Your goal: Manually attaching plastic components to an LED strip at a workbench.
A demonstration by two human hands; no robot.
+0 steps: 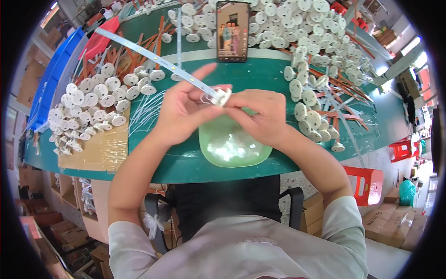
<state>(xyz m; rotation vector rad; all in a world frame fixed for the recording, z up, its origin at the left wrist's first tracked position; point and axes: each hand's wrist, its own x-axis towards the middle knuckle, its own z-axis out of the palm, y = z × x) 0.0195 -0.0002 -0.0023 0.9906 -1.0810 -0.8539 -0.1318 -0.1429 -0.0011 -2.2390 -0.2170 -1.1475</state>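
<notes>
Beneath the two hands, on the green table [176, 169], a pale green bowl [214, 128] is set near the front edge; small, shiny whitish pieces [231, 149] are held in it, too glary to be told apart. Along the far left, a long blue bin [58, 76] is placed, with a red tray [101, 37] beside it; the contents of both cannot be made out. Above the bowl, a white disc [224, 97] is pinched by the left hand [182, 114], its thumb laid along the near side and its forefinger raised; a long light strip [144, 53] is slanted from the disc up toward the left, across that hand's fingers. From the right, the disc's edge is met by the right hand [260, 114], thumb and forefinger pressed together in a pinch, the other fingers curled; both elbows are bent outward.
</notes>
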